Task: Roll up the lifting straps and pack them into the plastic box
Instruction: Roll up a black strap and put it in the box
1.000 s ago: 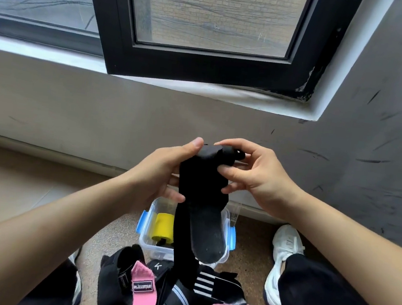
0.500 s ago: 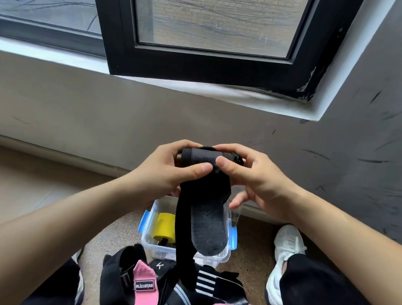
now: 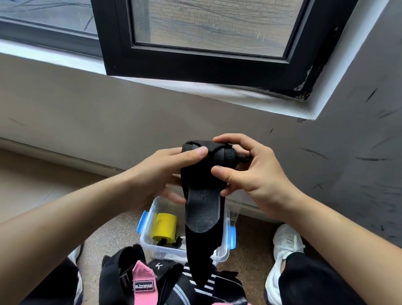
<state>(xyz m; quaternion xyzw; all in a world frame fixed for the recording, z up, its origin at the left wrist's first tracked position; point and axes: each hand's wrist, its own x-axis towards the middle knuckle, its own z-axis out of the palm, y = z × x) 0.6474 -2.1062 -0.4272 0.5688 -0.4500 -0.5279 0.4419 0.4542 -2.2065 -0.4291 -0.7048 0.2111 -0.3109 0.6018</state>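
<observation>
cannot see all fingers of the left hand (image 3: 158,170) behind the black lifting strap (image 3: 201,209). cannot follow the strap's lower end into the black wraps (image 3: 117,277) below. cannot see the right half of the plastic box (image 3: 147,236) behind the hanging strap. cannot tell what the small black piece (image 3: 168,242) beside the yellow roll (image 3: 165,226) is. cannot see the near ends of the pink wraps (image 3: 142,287) past the bottom edge, nor most of the left shoe (image 3: 77,256) under the forearm (image 3: 51,223).
</observation>
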